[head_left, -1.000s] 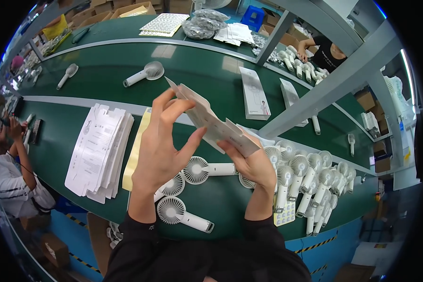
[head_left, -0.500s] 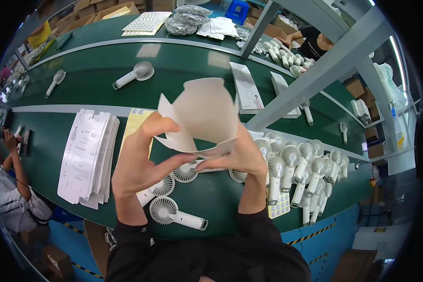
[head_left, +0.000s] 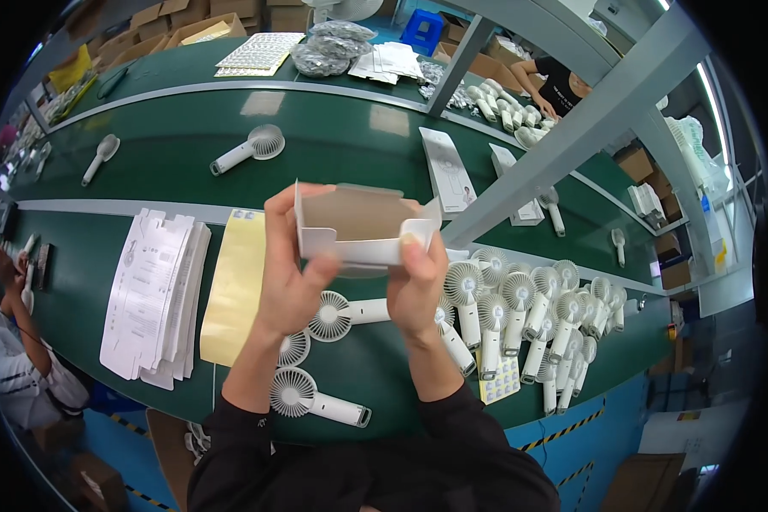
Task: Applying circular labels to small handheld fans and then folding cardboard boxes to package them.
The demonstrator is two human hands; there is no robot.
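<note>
Between my two hands, above the green table, is a white carton [head_left: 367, 253] with its open end and flaps facing me. My left hand [head_left: 288, 269] wraps the carton's left side, the thumb by the lower flap. My right hand [head_left: 418, 282] grips the right side, its thumb pressed on a small flap. Beneath and near my hands lie several white handheld fans, among them one fan [head_left: 328, 316] under the carton and another fan [head_left: 316, 399] nearer me. To the right, many more fans [head_left: 520, 299] lie in a pile.
A stack of flat printed cartons [head_left: 149, 294] lies at left beside a yellow sheet [head_left: 235, 290]. Behind a grey rail, a green conveyor belt [head_left: 341, 136] carries fans and white boxes [head_left: 448, 171]. A grey post [head_left: 555, 136] slants across the right. Other people sit left and far right.
The carton has gone from a loosely opened sleeve to a squarer box shape, turned with its opening toward me. Both hands have drawn closer together round it, uncovering the yellow sheet.
</note>
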